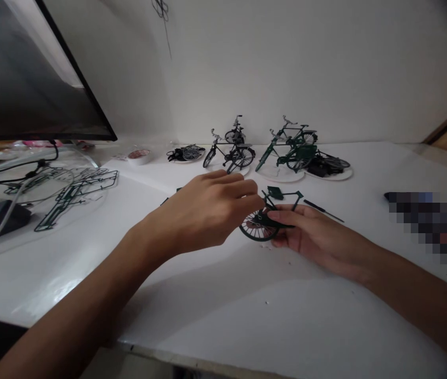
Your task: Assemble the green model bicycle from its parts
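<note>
the right hand (pixel 310 237) is clenched on a part-built dark green metal model bicycle (pixel 276 202), gripping it between thumb and fingers over a glossy white tabletop (pixel 215 321). its thin wire-spoked wheel (pixel 258 226) hangs by the palm. the curled left hand (pixel 203 210) reaches in close, fingertips (pixel 254 189) at the frame; i cannot tell whether they grip it. a slim black-handled screwdriver (pixel 323 210) lies just beside. farther back stand whole dark green model bicycles (pixel 296 147) on round white bases, and a dark green plastic parts sprue (pixel 77 197) lies off to the left.

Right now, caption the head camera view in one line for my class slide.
Right hand holds a green model bicycle frame with spoked wheel, left hand reaching in.
</note>
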{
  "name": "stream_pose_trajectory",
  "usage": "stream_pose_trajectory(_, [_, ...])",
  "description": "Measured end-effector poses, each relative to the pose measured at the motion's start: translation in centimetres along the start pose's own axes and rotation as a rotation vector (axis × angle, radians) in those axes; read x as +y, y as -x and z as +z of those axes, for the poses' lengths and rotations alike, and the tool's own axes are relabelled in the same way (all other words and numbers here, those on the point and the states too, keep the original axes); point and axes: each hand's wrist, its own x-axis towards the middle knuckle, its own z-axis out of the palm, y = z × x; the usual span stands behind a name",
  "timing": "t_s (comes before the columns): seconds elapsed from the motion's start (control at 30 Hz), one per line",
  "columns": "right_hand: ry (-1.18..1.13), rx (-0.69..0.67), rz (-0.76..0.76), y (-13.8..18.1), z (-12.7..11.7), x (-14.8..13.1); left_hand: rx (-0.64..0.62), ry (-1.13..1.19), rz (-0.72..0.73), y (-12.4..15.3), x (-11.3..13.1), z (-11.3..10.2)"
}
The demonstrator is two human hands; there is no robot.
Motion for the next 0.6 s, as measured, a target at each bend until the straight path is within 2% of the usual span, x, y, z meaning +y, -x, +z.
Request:
stream_pose_trajectory(0.27, [0.0, -0.008, -0.004, 0.0, 0.2, -0.4, -0.061, 0.008, 0.038, -0.3, 0.1, 0.4])
stream_pose_trajectory(0.6, [0.028, 0.047, 0.006, 0.2, 0.5, -0.5, -0.045, 0.152, -0.046, 0.0, -0.2, 1.3])
